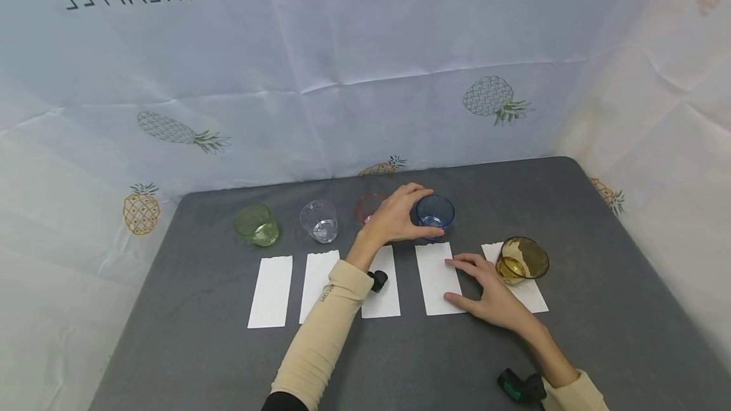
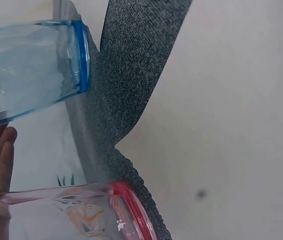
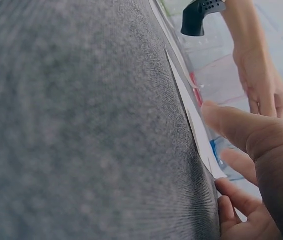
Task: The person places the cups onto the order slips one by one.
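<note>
My left hand [image 1: 395, 215] reaches to the back row, its thumb in front of a blue glass [image 1: 435, 211] and its fingers behind it, holding it across its sides. The left wrist view shows the blue glass [image 2: 36, 70] between fingertips at the left edge, with a pink-rimmed glass [image 2: 66, 215] close by. In the head view that red glass [image 1: 365, 207] is partly hidden behind my left hand. My right hand [image 1: 491, 293] is over a white paper strip [image 1: 436, 278], thumb and fingers spread with nothing between them. An amber glass [image 1: 522, 260] stands on the rightmost strip [image 1: 528, 297], just beyond the right hand.
A green glass [image 1: 257, 225] and a clear glass [image 1: 320, 221] stand at the back left of the grey table [image 1: 188, 335]. More white strips, such as the leftmost strip [image 1: 271, 292], lie in a row before them. A pineapple-print cloth [image 1: 365, 37] hangs behind.
</note>
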Demonstrator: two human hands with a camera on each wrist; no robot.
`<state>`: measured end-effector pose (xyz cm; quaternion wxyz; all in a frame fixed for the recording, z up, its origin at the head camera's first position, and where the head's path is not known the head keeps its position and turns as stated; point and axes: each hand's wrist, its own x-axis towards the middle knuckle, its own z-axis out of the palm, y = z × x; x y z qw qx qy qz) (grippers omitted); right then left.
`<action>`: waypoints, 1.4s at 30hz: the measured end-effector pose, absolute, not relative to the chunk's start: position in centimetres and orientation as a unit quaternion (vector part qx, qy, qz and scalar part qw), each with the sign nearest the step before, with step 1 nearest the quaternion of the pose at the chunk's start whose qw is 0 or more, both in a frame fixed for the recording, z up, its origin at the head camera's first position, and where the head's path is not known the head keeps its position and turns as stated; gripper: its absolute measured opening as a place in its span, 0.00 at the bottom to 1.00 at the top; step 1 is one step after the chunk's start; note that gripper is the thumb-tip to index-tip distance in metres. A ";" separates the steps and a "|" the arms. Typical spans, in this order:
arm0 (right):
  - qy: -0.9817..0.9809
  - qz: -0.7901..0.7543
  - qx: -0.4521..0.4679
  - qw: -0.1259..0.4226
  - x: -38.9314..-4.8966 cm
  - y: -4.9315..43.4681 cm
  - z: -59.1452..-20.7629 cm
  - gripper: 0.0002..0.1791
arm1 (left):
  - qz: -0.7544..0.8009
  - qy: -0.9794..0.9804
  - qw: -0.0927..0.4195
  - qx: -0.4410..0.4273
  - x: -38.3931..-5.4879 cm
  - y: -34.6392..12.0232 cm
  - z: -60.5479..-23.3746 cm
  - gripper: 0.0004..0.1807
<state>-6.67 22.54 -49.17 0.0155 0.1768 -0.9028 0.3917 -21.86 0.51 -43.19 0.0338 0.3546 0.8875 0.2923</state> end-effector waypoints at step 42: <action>-0.915 0.366 0.172 0.001 -6.7 22.5 -49.3 0.39 | 0.288 0.895 0.046 0.336 -21.7 0.8 -42.9 0.45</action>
